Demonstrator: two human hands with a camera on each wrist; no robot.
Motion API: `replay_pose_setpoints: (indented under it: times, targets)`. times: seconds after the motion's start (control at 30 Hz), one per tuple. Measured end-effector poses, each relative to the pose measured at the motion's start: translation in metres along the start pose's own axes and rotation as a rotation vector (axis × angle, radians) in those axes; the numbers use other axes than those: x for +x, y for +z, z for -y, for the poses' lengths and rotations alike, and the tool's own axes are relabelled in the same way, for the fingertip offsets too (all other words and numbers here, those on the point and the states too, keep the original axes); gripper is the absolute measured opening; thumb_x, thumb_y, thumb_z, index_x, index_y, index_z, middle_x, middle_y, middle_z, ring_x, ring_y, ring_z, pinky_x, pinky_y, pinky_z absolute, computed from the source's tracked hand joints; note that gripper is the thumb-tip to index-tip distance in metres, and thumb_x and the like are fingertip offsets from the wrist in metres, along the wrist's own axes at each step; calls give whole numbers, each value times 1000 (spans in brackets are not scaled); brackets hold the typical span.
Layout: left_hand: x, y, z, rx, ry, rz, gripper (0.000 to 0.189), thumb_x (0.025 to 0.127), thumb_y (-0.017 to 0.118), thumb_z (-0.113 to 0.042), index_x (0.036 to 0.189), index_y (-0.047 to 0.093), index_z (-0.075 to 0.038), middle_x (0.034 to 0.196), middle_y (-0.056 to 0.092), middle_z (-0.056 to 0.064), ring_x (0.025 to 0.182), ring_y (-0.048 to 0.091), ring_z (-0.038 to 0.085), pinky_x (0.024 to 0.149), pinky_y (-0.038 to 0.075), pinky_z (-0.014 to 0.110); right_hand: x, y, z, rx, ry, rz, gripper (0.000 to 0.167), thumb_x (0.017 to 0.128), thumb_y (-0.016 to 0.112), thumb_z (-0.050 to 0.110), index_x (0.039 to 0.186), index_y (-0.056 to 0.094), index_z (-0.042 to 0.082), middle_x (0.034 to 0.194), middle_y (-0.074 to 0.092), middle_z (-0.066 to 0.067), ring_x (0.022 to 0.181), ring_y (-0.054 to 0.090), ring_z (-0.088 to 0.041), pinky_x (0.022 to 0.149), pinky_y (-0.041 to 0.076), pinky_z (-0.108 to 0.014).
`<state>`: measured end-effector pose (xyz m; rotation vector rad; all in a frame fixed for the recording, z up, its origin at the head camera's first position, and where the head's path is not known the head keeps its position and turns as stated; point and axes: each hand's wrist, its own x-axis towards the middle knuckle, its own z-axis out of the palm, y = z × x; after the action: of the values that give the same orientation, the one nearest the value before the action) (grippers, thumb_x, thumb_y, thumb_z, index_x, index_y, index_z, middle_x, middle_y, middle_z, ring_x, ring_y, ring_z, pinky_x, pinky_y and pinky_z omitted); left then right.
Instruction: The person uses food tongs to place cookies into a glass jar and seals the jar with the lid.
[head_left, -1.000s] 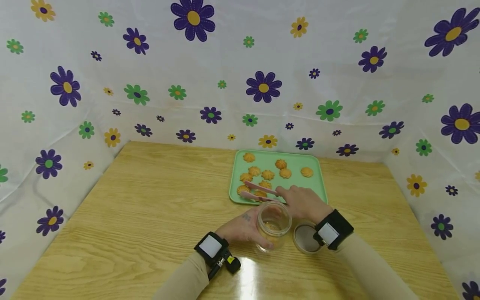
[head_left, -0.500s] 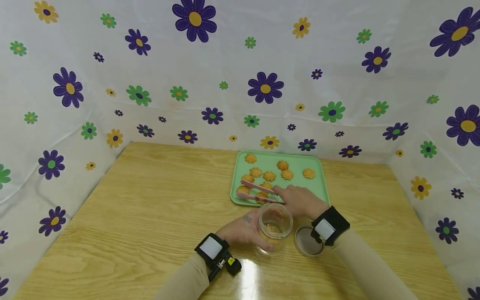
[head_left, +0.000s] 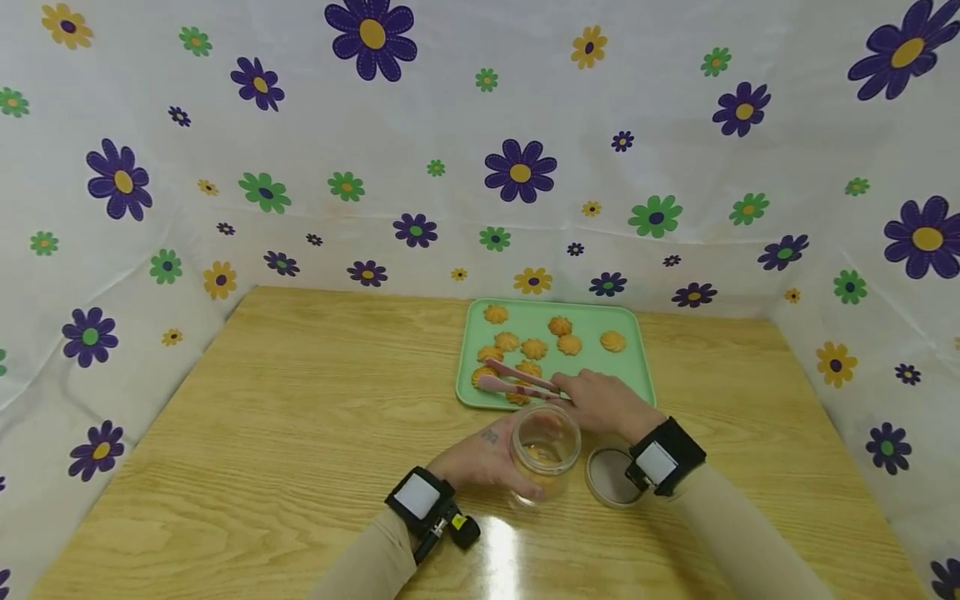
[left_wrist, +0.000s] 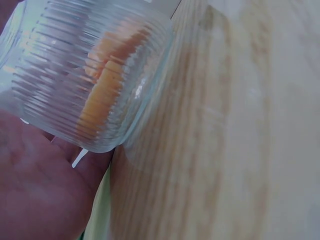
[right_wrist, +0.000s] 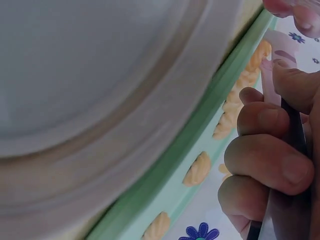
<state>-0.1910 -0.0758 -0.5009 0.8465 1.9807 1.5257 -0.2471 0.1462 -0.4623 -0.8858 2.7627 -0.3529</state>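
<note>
My left hand (head_left: 483, 461) is wrapped round a clear ribbed glass jar (head_left: 547, 479), its open mouth tilted up. In the left wrist view, a few golden cookies (left_wrist: 102, 95) lie at the jar's bottom. My right hand (head_left: 603, 404) grips tongs (head_left: 492, 384) with pink tips; the right wrist view shows fingers curled round their dark handle (right_wrist: 287, 215). The tips reach over the front left of a mint green tray (head_left: 618, 379), overlapping a swirled cookie (head_left: 482, 377) there. Several more cookies (head_left: 534, 348) are spread over the tray.
A round lid (head_left: 613, 477) lies on the wooden table (head_left: 315, 417), right of the jar and under my right wrist. White cloth (head_left: 420, 108) with printed flowers walls the back and both sides.
The tongs' tips slid slightly left over the front left cookie, then drew closer together. My left hand and the jar stayed about where they were.
</note>
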Motion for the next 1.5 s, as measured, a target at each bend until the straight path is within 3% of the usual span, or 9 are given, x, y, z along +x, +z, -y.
replay_pose_setpoints:
  times: [0.27,0.6,0.9,1.2,1.5]
  targets:
    - [-1,-1,0,-3,-4,-21,90,70,93,-8,146,48,-21,142,58,-4,134,51,10,118,35,30,-13,-1,-4,32,-34,-48,19,105,57,29,108,64,13,72,57,2,62,51,-12,55,41,-28]
    - [-1,1,1,-11,-14,-8,90,71,92,-6,147,46,-19,141,58,-3,133,51,10,118,34,29,-27,1,-10,99,2,-45,18,105,56,31,101,62,14,67,50,5,59,48,-10,53,37,-26]
    - [1,1,1,-27,37,-7,92,70,92,-3,148,46,-20,142,57,1,135,51,15,117,37,32,-41,-10,-15,156,-12,-80,21,106,53,31,97,58,12,66,47,3,57,44,-11,53,35,-25]
    - [0,2,3,-30,6,3,89,70,92,-3,146,48,-19,142,58,1,134,51,12,116,37,31,-71,-20,-21,213,-10,-130,19,106,54,28,103,60,10,63,42,8,52,39,-5,49,28,-22]
    - [1,1,2,-48,-1,-1,89,69,91,0,146,48,-15,142,58,3,134,51,13,116,37,30,-109,-33,-11,207,3,-205,14,106,55,30,100,59,19,59,36,13,53,33,-5,54,29,-23]
